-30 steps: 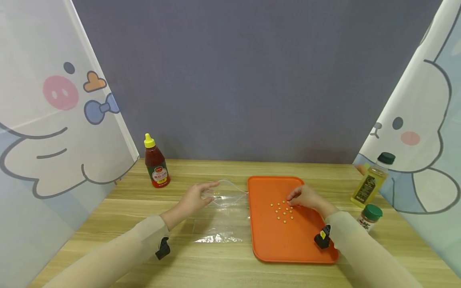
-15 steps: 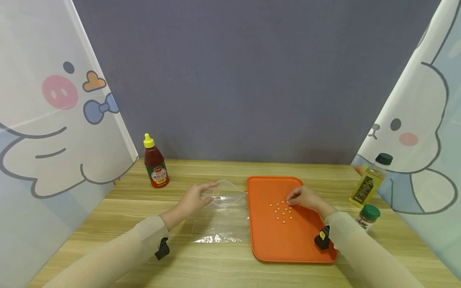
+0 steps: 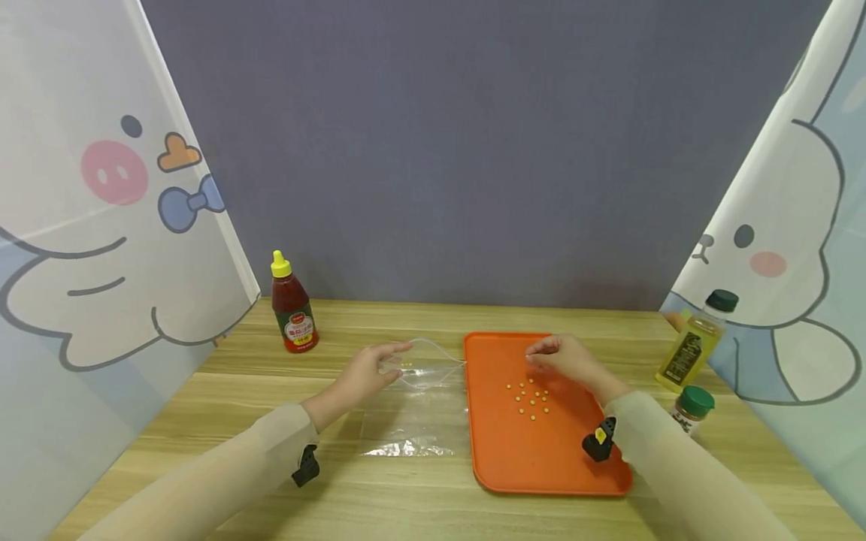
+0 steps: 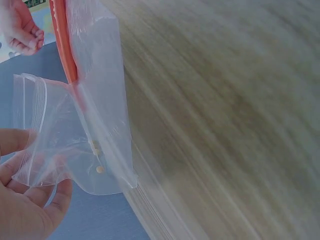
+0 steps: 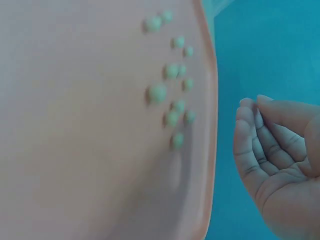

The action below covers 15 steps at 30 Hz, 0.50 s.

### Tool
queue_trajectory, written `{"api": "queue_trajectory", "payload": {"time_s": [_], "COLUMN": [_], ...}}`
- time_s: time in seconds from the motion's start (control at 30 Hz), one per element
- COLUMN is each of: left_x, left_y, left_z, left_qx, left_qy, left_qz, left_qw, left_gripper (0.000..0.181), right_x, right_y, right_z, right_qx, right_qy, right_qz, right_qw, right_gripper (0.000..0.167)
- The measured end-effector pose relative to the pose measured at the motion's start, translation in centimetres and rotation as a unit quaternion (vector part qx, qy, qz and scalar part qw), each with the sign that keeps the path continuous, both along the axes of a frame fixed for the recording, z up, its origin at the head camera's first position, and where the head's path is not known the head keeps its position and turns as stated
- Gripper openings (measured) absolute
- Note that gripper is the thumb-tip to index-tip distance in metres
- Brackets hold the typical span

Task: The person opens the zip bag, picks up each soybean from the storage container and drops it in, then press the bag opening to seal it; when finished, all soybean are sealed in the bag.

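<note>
Wood-grain table [image 3: 406, 511] as base. Right of centre on it, orange tray [image 3: 528, 466], flat, raised rim probably useful against rolling. Clear zip bag [image 3: 413, 421] laid just left of the tray, mouth end lifted and gaping, one corner up against the tray's rim; set this close presumably to keep both within short reach. Tomato sauce bottle [image 3: 293, 312] and oil bottle [image 3: 690, 349] well apart at either side, apparently out of the way. Left hand [image 3: 365, 376] at the bag's mouth, thumb and fingers well parted, loosely gripping its end; likely to spread the opening. Right hand [image 3: 564, 361] above the tray, thumb and fingertips pinched together, probably on one of the yellow pellets [image 3: 532, 403], though too small to confirm. Remaining pellets: loose cluster on the tray, a few inside the bag.
</note>
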<state>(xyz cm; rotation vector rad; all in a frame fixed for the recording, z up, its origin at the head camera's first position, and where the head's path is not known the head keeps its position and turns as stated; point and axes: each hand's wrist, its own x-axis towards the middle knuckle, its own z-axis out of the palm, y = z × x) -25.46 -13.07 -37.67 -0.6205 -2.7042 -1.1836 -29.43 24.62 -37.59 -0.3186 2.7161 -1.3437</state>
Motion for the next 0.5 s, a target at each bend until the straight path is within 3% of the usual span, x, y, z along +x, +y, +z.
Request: {"api": "queue_trajectory", "payload": {"time_s": [0.3, 0.5], "left_x": [-0.1, 0.0], "left_y": [0.0, 0.1], "left_z": [0.0, 0.1], "left_qx": [-0.003, -0.001], "left_qy": [0.0, -0.008], "left_qz": [-0.003, -0.004], "left_qw": [1.0, 1.0], "left_gripper": [0.053, 0.053], "right_x": [0.0, -0.3], "right_y": [-4.0, -7.0], "right_z": [1.5, 2.1], "right_qx": [-0.068, -0.086], "right_qy": [-0.015, -0.015], "right_qz": [0.022, 0.038], "right_qw": [0.9973, 0.9955], "right_gripper": [0.033, 0.026]}}
